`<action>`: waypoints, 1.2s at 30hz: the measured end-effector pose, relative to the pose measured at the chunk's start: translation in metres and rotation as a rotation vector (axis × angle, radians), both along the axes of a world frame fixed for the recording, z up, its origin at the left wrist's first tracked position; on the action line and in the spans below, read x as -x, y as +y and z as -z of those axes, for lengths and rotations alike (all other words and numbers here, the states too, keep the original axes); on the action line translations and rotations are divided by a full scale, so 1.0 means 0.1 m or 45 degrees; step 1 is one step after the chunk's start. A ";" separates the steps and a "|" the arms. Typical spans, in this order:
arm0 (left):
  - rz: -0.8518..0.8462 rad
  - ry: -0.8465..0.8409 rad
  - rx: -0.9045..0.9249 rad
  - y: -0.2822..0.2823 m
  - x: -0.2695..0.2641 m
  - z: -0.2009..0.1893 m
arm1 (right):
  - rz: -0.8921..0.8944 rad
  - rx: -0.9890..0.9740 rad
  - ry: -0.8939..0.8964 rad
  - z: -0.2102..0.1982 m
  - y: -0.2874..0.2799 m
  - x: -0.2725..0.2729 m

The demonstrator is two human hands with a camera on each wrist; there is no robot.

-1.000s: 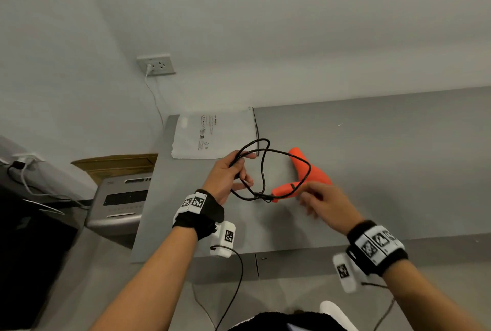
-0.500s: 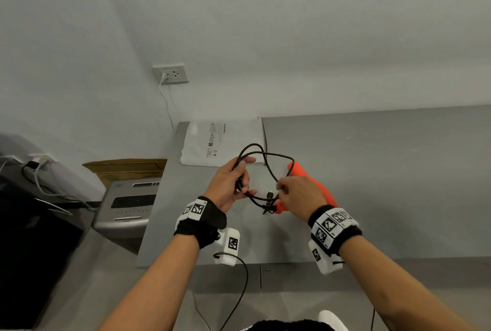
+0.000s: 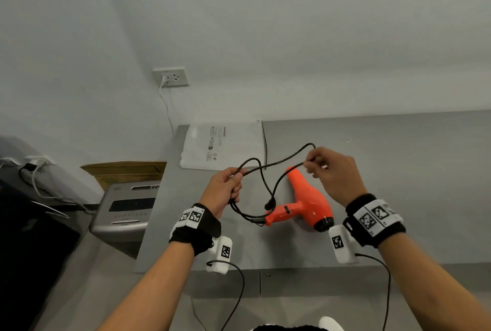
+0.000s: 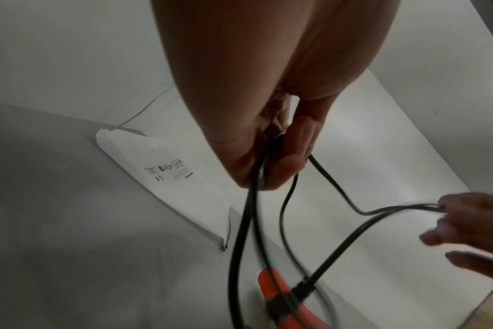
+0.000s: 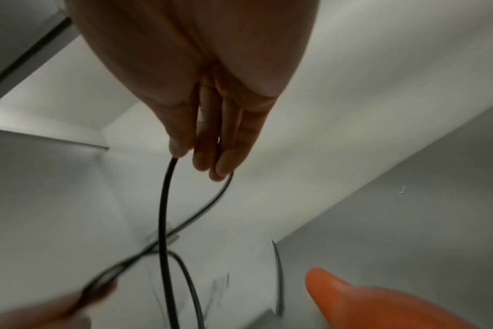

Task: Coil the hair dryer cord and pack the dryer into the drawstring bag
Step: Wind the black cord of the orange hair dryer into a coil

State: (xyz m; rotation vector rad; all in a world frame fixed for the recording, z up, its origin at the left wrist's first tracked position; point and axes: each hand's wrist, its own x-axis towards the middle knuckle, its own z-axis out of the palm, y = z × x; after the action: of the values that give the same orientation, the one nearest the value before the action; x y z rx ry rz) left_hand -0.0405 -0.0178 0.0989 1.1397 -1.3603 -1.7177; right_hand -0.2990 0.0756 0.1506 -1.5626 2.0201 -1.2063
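Observation:
An orange hair dryer (image 3: 305, 201) lies on the grey table (image 3: 398, 184), nozzle pointing away, handle toward the left. Its black cord (image 3: 276, 187) rises from the handle end in loose loops. My left hand (image 3: 225, 189) grips several strands of the cord (image 4: 251, 200) together, held above the table left of the dryer. My right hand (image 3: 329, 171) pinches a loop of the cord (image 5: 163, 211) between thumb and forefinger, above the dryer's nozzle (image 5: 352, 296). A flat white bag (image 3: 223, 147) with printed warnings lies at the table's back left corner, also in the left wrist view (image 4: 169, 180).
A wall socket (image 3: 171, 76) with a white cable plugged in sits above the table's left end. Left of the table stand a grey appliance (image 3: 125, 208) and a cardboard box (image 3: 125, 171). The table's front edge (image 3: 265, 271) is just below my wrists.
My right hand has risen from the dryer's handle, drawing a cord loop up and to the right, uncovering the dryer. The left hand keeps its grip on the gathered cord.

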 end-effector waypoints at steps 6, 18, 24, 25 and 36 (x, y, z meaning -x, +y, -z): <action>0.022 -0.070 0.027 -0.02 0.02 0.01 | 0.388 0.153 -0.134 -0.23 -0.16 0.44; 0.152 -0.037 0.013 0.01 0.18 -0.10 | 0.514 -0.396 -0.498 0.26 -0.51 0.69; 0.219 0.010 0.046 0.07 0.30 -0.24 | -0.407 -0.322 0.029 0.32 -0.36 -0.31; 0.231 0.009 0.058 0.08 0.31 -0.27 | -0.474 -0.377 0.181 0.35 -0.36 -0.40; -0.040 -0.039 0.180 0.00 0.16 -0.46 | 0.260 -0.402 0.283 0.31 -0.57 0.84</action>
State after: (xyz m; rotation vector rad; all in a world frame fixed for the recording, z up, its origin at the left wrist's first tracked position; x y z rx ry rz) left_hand -0.0565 -0.0182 0.1448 1.1061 -1.4501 -1.5616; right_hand -0.3829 0.0190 0.1192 -1.4137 2.4215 -0.7513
